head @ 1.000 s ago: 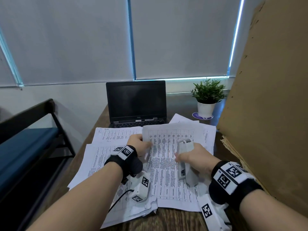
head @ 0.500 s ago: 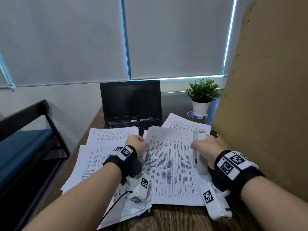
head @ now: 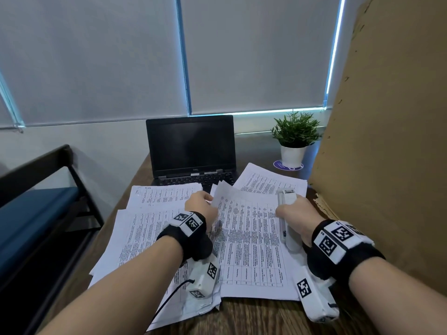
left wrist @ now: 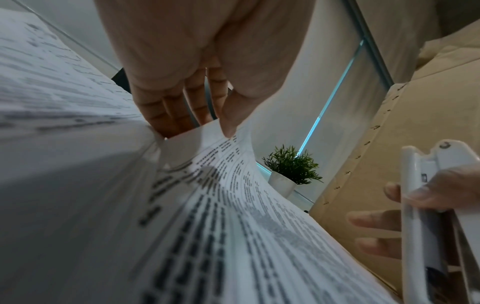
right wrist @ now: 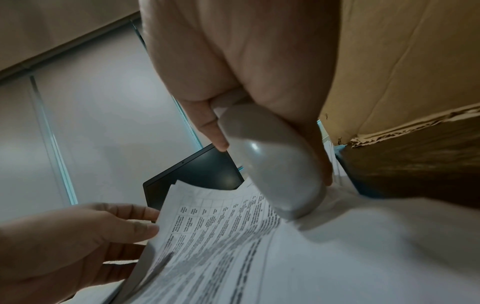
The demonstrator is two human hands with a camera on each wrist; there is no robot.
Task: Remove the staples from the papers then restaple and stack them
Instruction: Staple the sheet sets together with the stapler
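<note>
1. Paper set (head: 251, 240) lies flat mid-desk on top of other printed sheets (head: 145, 228), w/ its top-left corner lifted off the pile.
2. Left hand (head: 202, 206) pinches that corner: thumb on top, fingers (left wrist: 166, 115) underneath. Corner curls up betw. them.
3. Right hand (head: 296, 212) is wrapped round the white stapler (head: 286, 216), fingers curled along its body. Stapler's rear end rests on the right side of the same set, nose pointing away toward the window. Can't tell if its mouth is open.
4. So the stapler sits well apart from the pinched corner, across the page width. Looks like the set is being readied for restapling, though I can't see whether an old staple remains in it.
5. Risks, imo:
   - pages fan or slip out of line under a light pinch → staple catches only some sheets;
   - stapler dragged across could crease the top page;
   - loose sheets underneath get caught in w/ the set.
6. Around: laptop (head: 191, 146) behind the papers, potted plant (head: 294, 139) far right, cardboard panel (head: 387, 141) along the right edge of the desk (head: 254, 317).
</note>
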